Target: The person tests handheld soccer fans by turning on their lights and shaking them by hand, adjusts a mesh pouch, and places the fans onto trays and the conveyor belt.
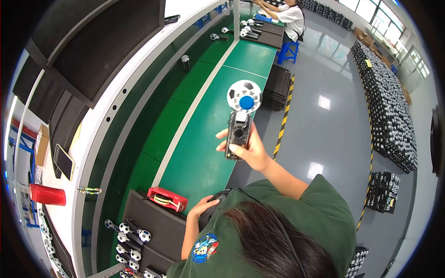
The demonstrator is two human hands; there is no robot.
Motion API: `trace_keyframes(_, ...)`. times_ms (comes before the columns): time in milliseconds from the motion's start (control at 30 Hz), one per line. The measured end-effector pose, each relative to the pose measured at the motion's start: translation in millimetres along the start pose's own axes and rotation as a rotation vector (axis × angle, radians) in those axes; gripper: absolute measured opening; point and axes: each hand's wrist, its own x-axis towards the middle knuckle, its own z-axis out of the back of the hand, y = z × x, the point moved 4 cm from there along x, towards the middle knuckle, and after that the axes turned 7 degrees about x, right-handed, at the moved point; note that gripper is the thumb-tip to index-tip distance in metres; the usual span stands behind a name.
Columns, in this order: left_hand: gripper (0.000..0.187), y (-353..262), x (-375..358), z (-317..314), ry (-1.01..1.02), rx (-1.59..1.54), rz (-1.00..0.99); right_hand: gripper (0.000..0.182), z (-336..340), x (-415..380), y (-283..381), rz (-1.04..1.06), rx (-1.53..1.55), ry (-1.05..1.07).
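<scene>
My right hand (248, 146) is raised over the right edge of the green bench, its fingers and thumb wrapped round the dark, partly see-through handle of a soccer-ball device (238, 134). The round black-and-white head, with a blue disc at its centre, points away from me. Lower down, by the bench's near edge, my left hand (202, 206) has its fingers closed against a black object (217, 206), which is partly hidden by my green shirt and not clear enough to name.
A red tray (168, 198) is left of my left hand. Several similar devices (134, 255) lie at lower left. A belt (155, 129) runs along the bench (204, 139), with one device on it. A person (293, 21) sits at the far end. Stacked devices (384, 106) stand at right.
</scene>
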Motion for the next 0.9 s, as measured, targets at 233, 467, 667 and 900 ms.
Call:
trace_keyframes(233,0.062,4.9,-5.9,-1.6,0.021,-0.051,-0.008,0.067,43.6,40.6,89.7,0.130,0.031,-0.145)
trace_keyframes(467,0.060,22.5,-14.4,-15.9,-0.057,-0.025,-0.028,0.067,15.7,18.6,259.0,0.638,0.661,0.343)
trace_keyframes(667,0.065,27.6,-41.7,-4.6,-0.262,0.087,-0.051,0.070,-26.8,37.0,179.0,0.721,-0.654,-0.119)
trace_keyframes(900,0.054,58.2,-63.2,-13.8,-0.415,-0.091,-0.157,0.022,-26.9,43.9,-89.2,-0.086,-1.093,0.573)
